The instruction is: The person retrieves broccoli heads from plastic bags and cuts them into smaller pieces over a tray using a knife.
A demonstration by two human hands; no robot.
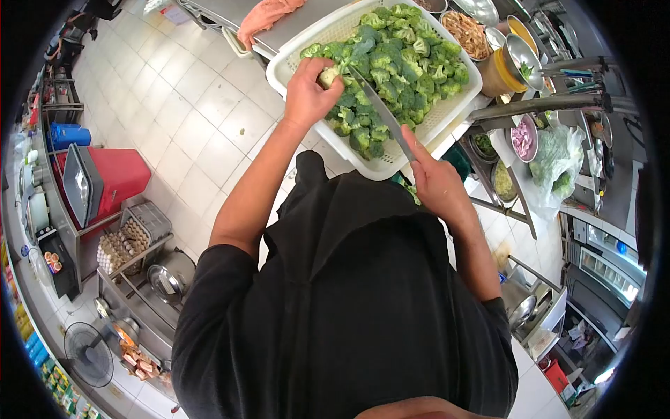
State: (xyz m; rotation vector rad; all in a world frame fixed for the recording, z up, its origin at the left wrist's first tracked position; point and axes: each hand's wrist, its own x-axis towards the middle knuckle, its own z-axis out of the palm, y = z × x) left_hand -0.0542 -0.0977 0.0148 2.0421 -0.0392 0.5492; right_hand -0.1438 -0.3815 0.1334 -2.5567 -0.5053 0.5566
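My left hand [311, 89] is closed around a piece of broccoli [329, 75], its pale stem showing between thumb and fingers. In my right hand [434, 180] is the handle of a long kitchen knife [382, 112]. The blade slants up and left, its tip close to the held broccoli. Below both hands is a white plastic basket [469, 101] heaped with cut broccoli florets [405, 66]. The knife passes over the florets and the basket's near rim.
An orange cloth [269, 19] lies on the metal counter behind the basket. Bowls of food, including chopped purple onion [522, 138], stand at the right beside a plastic bag of greens [558, 164]. A red cooler box [115, 178] and egg trays [122, 246] are at the left.
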